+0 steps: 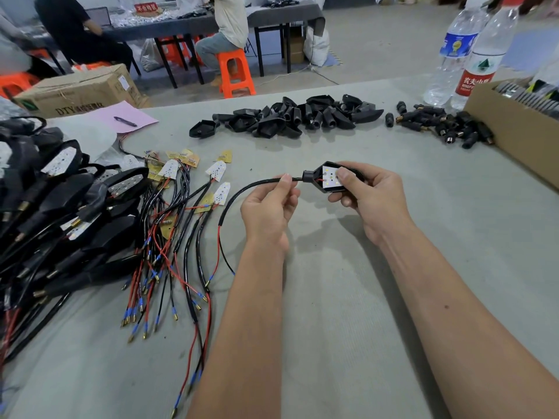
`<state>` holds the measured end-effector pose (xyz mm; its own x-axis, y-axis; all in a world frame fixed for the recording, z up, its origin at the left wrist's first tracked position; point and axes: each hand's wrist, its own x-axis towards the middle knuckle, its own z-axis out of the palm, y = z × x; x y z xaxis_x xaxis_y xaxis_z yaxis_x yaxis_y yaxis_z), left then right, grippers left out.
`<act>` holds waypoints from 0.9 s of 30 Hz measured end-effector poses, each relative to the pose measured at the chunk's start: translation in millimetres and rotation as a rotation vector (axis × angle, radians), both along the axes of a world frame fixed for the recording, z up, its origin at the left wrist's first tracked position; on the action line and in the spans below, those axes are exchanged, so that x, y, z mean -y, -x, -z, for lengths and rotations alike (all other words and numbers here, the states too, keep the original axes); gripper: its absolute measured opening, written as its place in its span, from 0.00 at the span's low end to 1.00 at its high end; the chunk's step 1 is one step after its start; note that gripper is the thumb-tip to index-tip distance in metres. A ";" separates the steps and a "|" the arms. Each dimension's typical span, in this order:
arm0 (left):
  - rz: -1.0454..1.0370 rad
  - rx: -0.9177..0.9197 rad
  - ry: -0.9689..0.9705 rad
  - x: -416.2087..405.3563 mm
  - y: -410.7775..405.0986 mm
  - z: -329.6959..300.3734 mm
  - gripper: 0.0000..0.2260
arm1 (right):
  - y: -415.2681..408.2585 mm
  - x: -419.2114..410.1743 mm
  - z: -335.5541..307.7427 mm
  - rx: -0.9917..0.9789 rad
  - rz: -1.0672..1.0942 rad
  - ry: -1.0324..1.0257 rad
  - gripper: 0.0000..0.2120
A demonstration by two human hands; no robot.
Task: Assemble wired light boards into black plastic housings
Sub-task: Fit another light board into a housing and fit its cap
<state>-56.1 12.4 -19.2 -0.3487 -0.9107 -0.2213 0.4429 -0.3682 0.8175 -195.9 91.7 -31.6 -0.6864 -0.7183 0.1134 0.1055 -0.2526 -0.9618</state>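
**Seating a light board in its housing**

The right hand (367, 201) is curling around a black housing (329, 176), its thumb pressing down on the white light board (330, 176) lying inside the shell. Just to its left, the left hand (267, 204) is pinching the black cable (242, 190) between thumb and forefinger, close to the housing's neck, with the cable looping down and away below that hand toward its red and black leads.

This unit is looking nearly done, the board sitting in the shell and probably only needing to be pressed home. Far to the left of the hands, a heap of finished units (60, 213) is lying stacked. Between that heap and the left hand, a spread of loose wired boards (187, 189) is waiting. Beyond both hands, a pile of empty housings (287, 116) is sitting, with small black connectors (441, 125) further right. Much work is remaining.

The gray table (348, 297) around the forearms is offering open room; a cardboard box (514, 140) is crowding the far right, beside 2 water bottles (465, 55).
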 end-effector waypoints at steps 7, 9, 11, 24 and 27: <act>-0.029 -0.021 -0.016 3.8 -3.2 -3.3 0.07 | 4.1 -4.1 -0.1 -0.090 0.075 -0.084 0.08; -0.167 -0.053 -0.057 11.6 -8.9 -3.6 0.12 | 4.7 -4.9 0.3 -0.125 0.108 -0.140 0.09; -0.281 -0.073 -0.088 19.6 -16.5 -1.6 0.16 | 8.6 -5.0 2.4 -0.329 0.210 -0.264 0.06; 0.040 0.095 0.058 25.1 -24.5 -1.3 0.31 | -30.3 4.6 -1.8 -1.287 0.109 -0.367 0.13; 0.042 0.171 0.068 27.1 -27.5 0.1 0.36 | -30.3 5.5 -1.4 -1.285 0.104 -0.379 0.11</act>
<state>-28.6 -14.7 -19.3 -0.3492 -0.9111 -0.2190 0.2812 -0.3248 0.9030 -165.7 86.2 -30.2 -0.2972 -0.8000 0.5212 -0.9216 0.0975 -0.3758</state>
